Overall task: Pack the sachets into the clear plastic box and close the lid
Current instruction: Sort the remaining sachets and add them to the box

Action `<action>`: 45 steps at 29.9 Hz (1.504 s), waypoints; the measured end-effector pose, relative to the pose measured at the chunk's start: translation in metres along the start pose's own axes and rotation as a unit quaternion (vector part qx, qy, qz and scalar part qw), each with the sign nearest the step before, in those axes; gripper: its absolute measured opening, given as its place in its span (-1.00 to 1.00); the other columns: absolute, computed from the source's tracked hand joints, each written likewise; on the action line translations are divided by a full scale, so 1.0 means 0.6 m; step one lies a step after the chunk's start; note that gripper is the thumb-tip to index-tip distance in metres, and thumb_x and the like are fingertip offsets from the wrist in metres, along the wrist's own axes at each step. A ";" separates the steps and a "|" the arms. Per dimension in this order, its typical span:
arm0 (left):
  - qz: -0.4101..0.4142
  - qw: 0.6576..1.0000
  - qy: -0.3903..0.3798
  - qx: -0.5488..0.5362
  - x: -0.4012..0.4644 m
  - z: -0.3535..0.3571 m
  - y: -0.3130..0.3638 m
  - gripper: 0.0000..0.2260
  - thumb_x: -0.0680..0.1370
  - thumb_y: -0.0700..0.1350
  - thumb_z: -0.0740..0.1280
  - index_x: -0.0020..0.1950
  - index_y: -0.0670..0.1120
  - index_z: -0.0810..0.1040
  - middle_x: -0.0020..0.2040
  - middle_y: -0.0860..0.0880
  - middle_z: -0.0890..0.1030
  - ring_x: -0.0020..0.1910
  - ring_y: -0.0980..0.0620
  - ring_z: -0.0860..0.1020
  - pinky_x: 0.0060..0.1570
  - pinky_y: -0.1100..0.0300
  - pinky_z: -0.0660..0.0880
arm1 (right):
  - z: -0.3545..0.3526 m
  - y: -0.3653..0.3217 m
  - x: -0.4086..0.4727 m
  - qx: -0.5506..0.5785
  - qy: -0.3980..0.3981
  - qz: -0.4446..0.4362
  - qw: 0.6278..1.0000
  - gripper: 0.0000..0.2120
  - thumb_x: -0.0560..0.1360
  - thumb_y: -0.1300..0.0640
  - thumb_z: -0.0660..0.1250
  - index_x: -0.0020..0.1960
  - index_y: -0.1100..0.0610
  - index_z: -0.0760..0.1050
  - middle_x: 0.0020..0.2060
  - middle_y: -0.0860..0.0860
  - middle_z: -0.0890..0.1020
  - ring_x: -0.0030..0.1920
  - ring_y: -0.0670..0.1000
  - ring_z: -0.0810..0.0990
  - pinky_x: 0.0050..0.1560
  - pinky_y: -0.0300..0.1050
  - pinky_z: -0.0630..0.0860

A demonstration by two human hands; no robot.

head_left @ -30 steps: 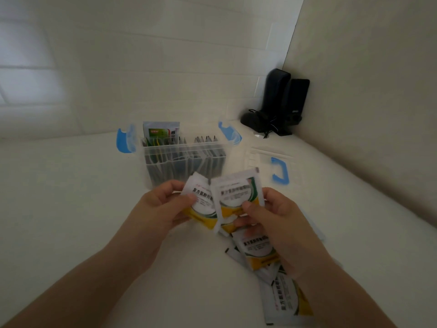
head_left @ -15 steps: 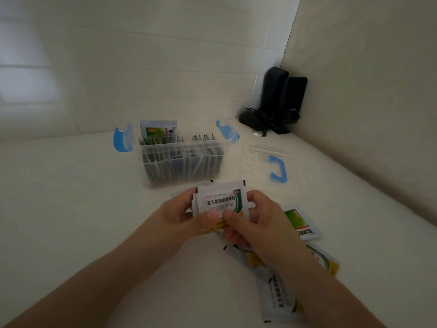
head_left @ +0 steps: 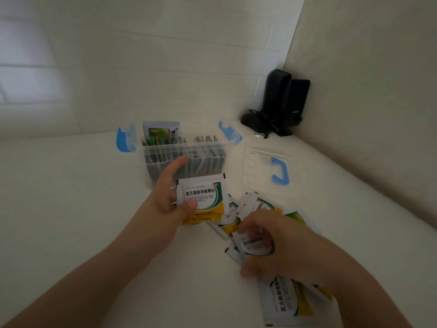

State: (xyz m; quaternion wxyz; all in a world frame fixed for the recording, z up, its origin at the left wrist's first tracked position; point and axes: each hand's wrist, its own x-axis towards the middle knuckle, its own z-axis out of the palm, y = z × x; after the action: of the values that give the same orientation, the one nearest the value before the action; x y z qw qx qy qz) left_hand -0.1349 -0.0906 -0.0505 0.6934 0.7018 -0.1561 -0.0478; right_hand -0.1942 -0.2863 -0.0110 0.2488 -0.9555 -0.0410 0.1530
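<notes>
Nearest the camera, a loose sachet lies flat on the white table, partly under the right forearm. Just beyond it the right hand reaches down into a scattered pile of sachets, its fingers and thumb curled round one sachet and pinching it at the edges. The sachets in the pile overlap one another, white with green and yellow print.

To the left and slightly farther, the left hand holds a small stack of sachets upright, facing the camera, with the thumb pressed on the front and the fingers behind; the index finger sticks out straight toward the box.

Behind the left hand stands the clear plastic box, open, with blue latches swung out at both ends. Many sachets stand on edge inside it in a row, and one green-labelled sachet rises above the rest at the back left.

To the right of the box the clear lid lies flat on the table, apart from the box, its blue handle on top.

Farthest away, in the corner where the walls meet, stand two black speakers with a tangle of cable at their base.
</notes>
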 end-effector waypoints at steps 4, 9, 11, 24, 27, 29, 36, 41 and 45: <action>0.007 0.999 -0.027 0.037 0.000 0.001 -0.005 -0.57 0.52 -0.28 0.23 0.10 0.28 0.44 0.12 0.06 0.60 -0.01 0.21 0.61 -0.17 0.41 0.54 | 0.016 -0.008 0.008 -0.041 0.027 -0.052 0.997 -0.54 0.25 -0.15 0.47 0.10 -0.20 0.41 0.06 -0.24 0.42 0.05 -0.20 0.42 0.11 -0.28 0.43; 0.008 0.999 -0.010 0.040 0.003 0.002 -0.008 -0.56 0.52 -0.29 0.23 0.07 0.31 0.45 0.05 0.16 0.60 -0.02 0.17 0.62 -0.17 0.42 0.53 | 0.023 -0.010 0.018 -0.061 0.079 -0.106 0.989 -0.82 0.37 -0.11 0.38 -0.11 -0.04 0.56 -0.05 -0.16 0.51 -0.18 -0.21 0.43 -0.09 -0.36 0.41; 0.010 0.999 -0.003 0.032 0.004 -0.001 -0.007 -0.54 0.52 -0.28 0.22 0.08 0.35 0.43 0.05 0.20 0.58 -0.02 0.24 0.61 -0.16 0.44 0.53 | 0.030 -0.011 0.024 -0.079 0.081 -0.125 0.986 -0.85 0.41 -0.08 0.34 -0.15 -0.01 0.58 -0.03 -0.15 0.54 -0.20 -0.19 0.43 -0.08 -0.31 0.42; -0.066 0.989 -0.073 0.106 -0.010 0.021 -0.004 -0.69 0.45 0.19 0.23 -0.11 0.04 0.67 -0.03 0.04 0.68 0.00 0.10 0.61 0.09 0.21 0.48 | 0.038 -0.023 0.022 0.180 0.286 -0.158 0.928 -0.83 0.32 -0.06 0.22 -0.30 0.03 0.45 -0.31 -0.09 0.58 -0.25 -0.13 0.55 -0.23 -0.30 0.53; -0.037 0.990 -0.110 0.084 -0.012 0.024 -0.006 -0.56 0.43 0.20 0.20 -0.12 -0.14 0.64 -0.11 -0.11 0.70 -0.06 -0.01 0.64 0.01 0.23 0.52 | 0.064 -0.028 0.035 0.081 0.224 -0.225 0.945 -0.89 0.34 -0.05 0.30 -0.24 -0.02 0.50 -0.15 -0.19 0.50 -0.05 -0.22 0.45 -0.04 -0.43 0.38; -0.020 0.989 -0.118 0.089 -0.009 0.021 -0.005 -0.64 0.46 0.15 0.23 -0.15 -0.11 0.64 -0.17 -0.02 0.70 -0.19 0.14 0.63 -0.15 0.40 0.50 | 0.067 -0.027 0.039 0.077 0.182 -0.228 0.953 -0.91 0.32 0.00 0.40 -0.19 -0.04 0.55 -0.09 -0.26 0.44 0.05 -0.27 0.39 0.05 -0.50 0.30; -0.014 0.988 -0.067 0.135 -0.002 0.008 -0.011 -0.84 0.50 -0.14 0.29 -0.14 0.09 0.63 -0.12 0.09 0.69 -0.17 0.18 0.63 -0.11 0.37 0.53 | 0.023 -0.005 0.033 0.235 0.267 -0.144 0.924 -0.91 0.39 0.08 0.36 -0.20 -0.09 0.49 -0.05 -0.22 0.58 0.03 -0.22 0.55 0.00 -0.25 0.56; 0.029 0.991 -0.057 0.118 -0.003 0.006 -0.005 -0.81 0.51 -0.20 0.25 -0.15 0.08 0.56 -0.13 0.34 0.63 -0.15 0.30 0.61 -0.21 0.51 0.48 | 0.010 0.005 0.033 0.291 0.163 -0.065 0.941 -0.67 0.33 -0.08 0.39 0.07 -0.21 0.40 -0.05 -0.22 0.58 -0.09 -0.27 0.58 -0.18 -0.40 0.55; 0.059 0.991 -0.093 0.072 -0.006 0.008 -0.004 -0.80 0.48 -0.13 0.22 0.03 0.06 0.56 0.03 0.17 0.64 0.00 0.14 0.62 -0.10 0.36 0.55 | 0.035 -0.003 0.039 0.262 0.102 -0.084 0.956 -0.46 0.35 0.01 0.44 0.22 -0.25 0.27 0.03 -0.17 0.58 -0.05 -0.18 0.62 -0.05 -0.24 0.60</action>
State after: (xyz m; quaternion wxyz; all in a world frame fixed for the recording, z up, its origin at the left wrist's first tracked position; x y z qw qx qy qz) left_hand -0.1391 -0.0944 -0.0533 0.6249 0.7324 -0.2634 -0.0604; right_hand -0.1787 -0.2715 -0.0338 0.5050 -0.8606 -0.0539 0.0385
